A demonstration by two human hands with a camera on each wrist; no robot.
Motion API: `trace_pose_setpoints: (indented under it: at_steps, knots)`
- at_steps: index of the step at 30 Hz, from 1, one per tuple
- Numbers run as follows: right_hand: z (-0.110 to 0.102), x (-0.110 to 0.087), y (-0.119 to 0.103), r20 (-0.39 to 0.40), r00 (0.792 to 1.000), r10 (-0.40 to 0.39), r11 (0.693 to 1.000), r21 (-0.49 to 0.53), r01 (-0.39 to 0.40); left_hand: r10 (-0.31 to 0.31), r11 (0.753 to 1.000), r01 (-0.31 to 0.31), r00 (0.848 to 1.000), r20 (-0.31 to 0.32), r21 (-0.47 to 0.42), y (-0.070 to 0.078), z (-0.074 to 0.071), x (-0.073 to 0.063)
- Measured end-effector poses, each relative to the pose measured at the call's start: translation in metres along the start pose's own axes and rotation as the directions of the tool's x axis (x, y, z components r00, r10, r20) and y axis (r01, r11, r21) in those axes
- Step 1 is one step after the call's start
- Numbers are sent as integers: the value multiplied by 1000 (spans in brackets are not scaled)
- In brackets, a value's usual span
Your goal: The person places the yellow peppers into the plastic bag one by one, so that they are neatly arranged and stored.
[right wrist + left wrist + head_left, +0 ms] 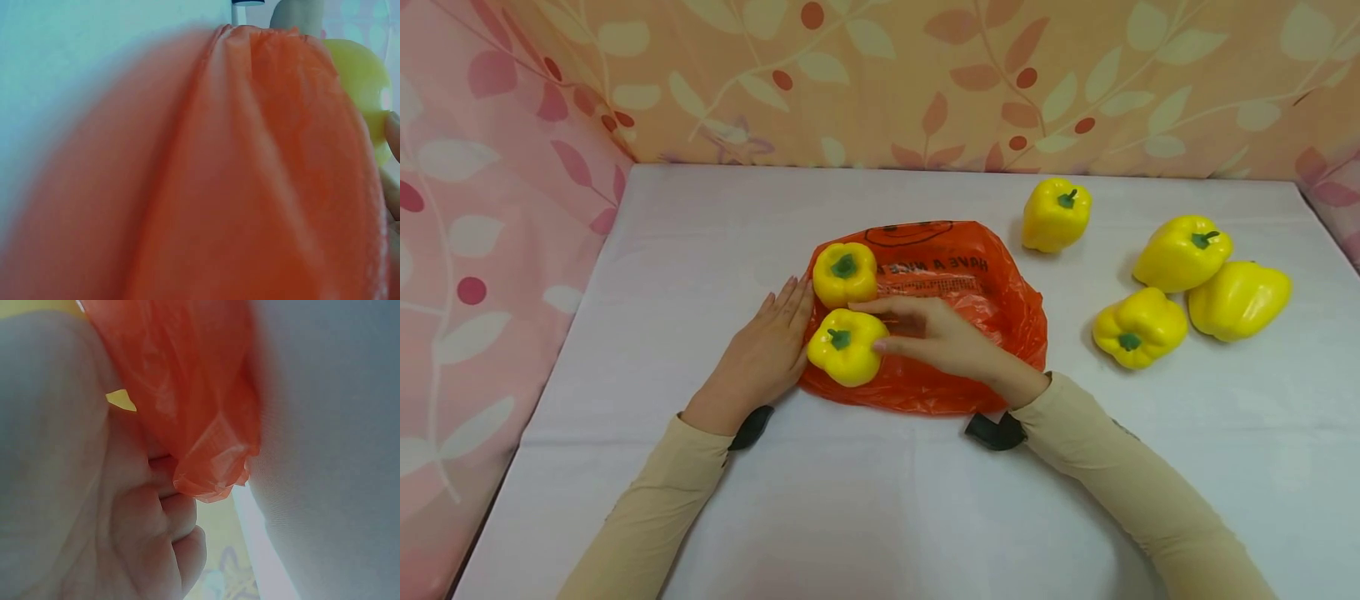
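A red plastic bag point(925, 375) printed with black lettering lies spread on the table, with two yellow bell peppers at its left end. The farther bell pepper point(857, 287) stands with its green stem up. My right hand point(936, 337) reaches across the bag and grips the nearer bell pepper point(850, 367), thumb on its right side and a finger along its far side. Along the bag's left edge, my left hand point(767, 350) lies with fingers extended, beside both peppers. In the left wrist view, the crumpled bag edge point(212, 456) lies against the left fingers point(140, 519).
Toward the right of the white-covered table point(865, 508) lie several more yellow bell peppers, one point(1056, 217) apart at the back and a cluster including one point(1240, 300) farther right. Leaf-patterned cloth point(880, 83) hangs behind the table and at its sides.
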State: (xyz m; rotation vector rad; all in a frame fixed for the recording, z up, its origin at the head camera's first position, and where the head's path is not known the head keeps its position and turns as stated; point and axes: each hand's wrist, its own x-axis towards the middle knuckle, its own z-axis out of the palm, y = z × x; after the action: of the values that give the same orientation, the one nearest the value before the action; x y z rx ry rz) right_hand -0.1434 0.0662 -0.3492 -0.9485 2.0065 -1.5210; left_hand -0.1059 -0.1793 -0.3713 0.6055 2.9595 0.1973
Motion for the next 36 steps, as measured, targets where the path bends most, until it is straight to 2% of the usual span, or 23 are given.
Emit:
trace_pose_setpoints:
  at_steps: [13,17,23,26,31,36]
  knots:
    - [-6,-1,3,-114,992,-44,998,-44,39,-8,1000,8,1000,14,2,1,-1,0]
    - [-5,-2,1,-128,990,-59,992,-119,44,-8,1000,8,1000,18,4,2,-1,0]
    - [2,-4,-3,-168,981,-101,962,-269,53,-14,1000,14,1000,21,2,2,-1,0]
    - [6,-3,-2,-178,977,-115,954,-294,59,-12,1000,12,1000,17,1,2,-1,0]
    - [7,-3,-1,-181,981,-66,981,-194,31,-4,1000,4,1000,12,7,2,-1,0]
    - [5,-3,0,-141,990,-11,997,-82,0,1,1000,-1,1000,11,8,2,-2,-1]
